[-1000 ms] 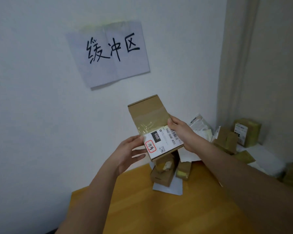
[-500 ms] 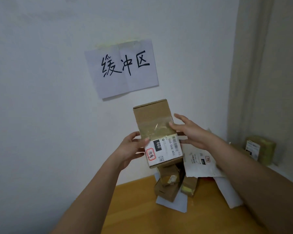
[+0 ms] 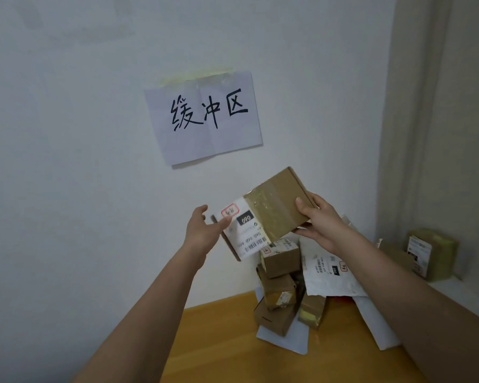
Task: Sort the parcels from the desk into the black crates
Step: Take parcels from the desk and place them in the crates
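While the right hand (image 3: 320,222) pinched the flat cardboard parcel (image 3: 263,214) aloft above the desk (image 3: 219,344), the left hand (image 3: 203,230) was spread, fingertips at its labelled end. Label-check step, likely; next needs a crate, none visible. Taped matte cardboard, boxy pile (image 3: 281,288) below, crinkly poly mailer (image 3: 329,275).
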Demonstrator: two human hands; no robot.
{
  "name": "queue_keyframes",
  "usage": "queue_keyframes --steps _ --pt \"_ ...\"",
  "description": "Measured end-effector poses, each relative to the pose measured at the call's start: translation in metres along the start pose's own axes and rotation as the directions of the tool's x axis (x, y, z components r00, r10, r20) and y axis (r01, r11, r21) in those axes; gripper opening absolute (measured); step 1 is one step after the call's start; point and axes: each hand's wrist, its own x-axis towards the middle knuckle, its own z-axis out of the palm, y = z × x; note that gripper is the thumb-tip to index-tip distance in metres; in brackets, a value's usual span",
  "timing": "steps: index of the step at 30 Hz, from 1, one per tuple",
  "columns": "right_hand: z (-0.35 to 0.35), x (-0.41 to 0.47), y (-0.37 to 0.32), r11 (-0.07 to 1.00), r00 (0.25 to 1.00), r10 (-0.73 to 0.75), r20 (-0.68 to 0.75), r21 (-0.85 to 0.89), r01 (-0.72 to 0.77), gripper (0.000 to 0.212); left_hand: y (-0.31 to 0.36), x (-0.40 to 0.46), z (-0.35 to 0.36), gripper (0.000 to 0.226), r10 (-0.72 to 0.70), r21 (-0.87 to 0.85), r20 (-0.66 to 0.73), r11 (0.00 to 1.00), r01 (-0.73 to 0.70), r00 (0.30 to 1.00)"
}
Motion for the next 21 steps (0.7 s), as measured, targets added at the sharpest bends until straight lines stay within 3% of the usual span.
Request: queue_keyframes --steps 3,8,21 --pt "-0.003 -0.001 0.002 0.980 0.998 0.056 -0.034 0.194 -0.048 0.045 -0.006 -0.004 0.003 0.078 -0.051 -0.021 0.066 0.998 0.053 0.997" --pt "0.002 -0.006 0.003 0.944 0.995 0.097 -0.014 0.319 -0.087 0.045 -0.005 -0.012 0.012 0.055 0.004 -0.100 0.191 0.995 0.015 0.982" --pt "0.006 -0.011 -0.001 0.966 0.995 0.102 -0.006 0.241 -0.098 0.034 -0.002 -0.010 -0.006 0.057 0.055 -0.238 0.120 0.971 -0.025 0.991"
